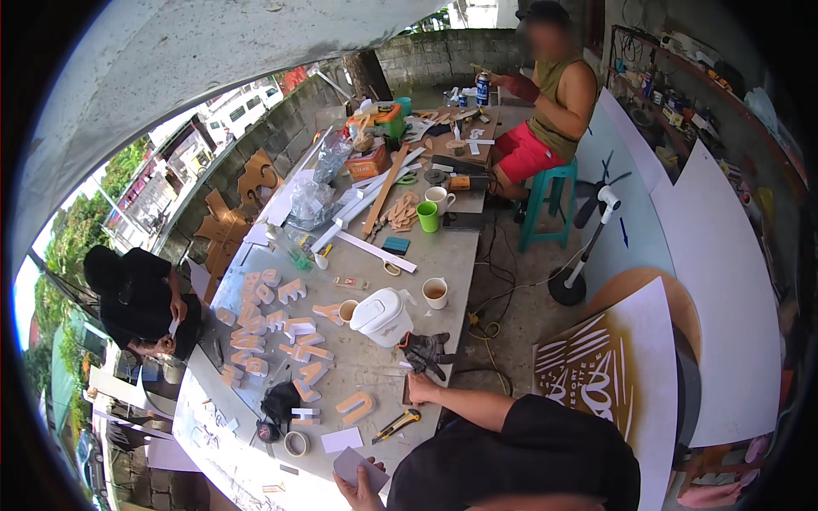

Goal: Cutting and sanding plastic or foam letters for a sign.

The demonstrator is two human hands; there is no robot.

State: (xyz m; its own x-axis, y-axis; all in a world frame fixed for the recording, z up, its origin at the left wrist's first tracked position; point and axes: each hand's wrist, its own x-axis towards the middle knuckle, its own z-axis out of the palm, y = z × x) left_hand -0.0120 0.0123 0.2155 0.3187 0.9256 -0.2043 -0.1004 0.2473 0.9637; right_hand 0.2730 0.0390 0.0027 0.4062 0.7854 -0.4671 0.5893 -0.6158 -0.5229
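My left hand (pixel 365 490), low in the view, grips a flat grey rectangular piece (pixel 351 467) over the near edge of the table. Farther right, my right hand (pixel 420 390) rests at the table's edge, its fingers closed; a small brownish bit shows by them, too small to name. Just beyond that hand lies a dark grey work glove (pixel 424 351). Between my hands are a yellow-and-black utility knife (pixel 396 426) and a white card (pixel 342 440). A letter U (pixel 354 406) with a pale face and tan sides lies past the knife.
Several cut-out letters (pixel 251 319) cover the table's left part. A white lidded tub (pixel 382 317), cups (pixel 434 294) and a tape roll (pixel 296 443) stand about. One person (pixel 550 94) sits at the far end; another (pixel 141 298) is at left. A fan (pixel 596 200) stands right.
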